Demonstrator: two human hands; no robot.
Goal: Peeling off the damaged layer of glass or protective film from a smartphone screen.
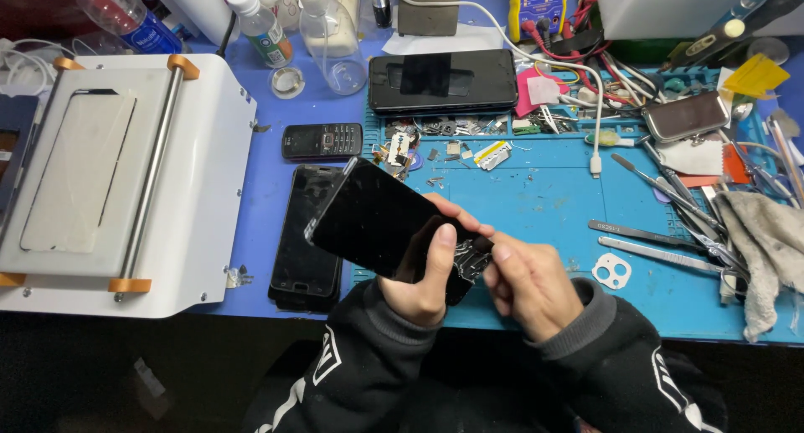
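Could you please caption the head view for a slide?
Left hand holds black glossy smartphone; right hand picks its corner above blue mat.

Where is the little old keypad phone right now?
In the head view, the small keypad phone lies left of centre on the blue table, beside the white machine and just above a black smartphone lying flat.
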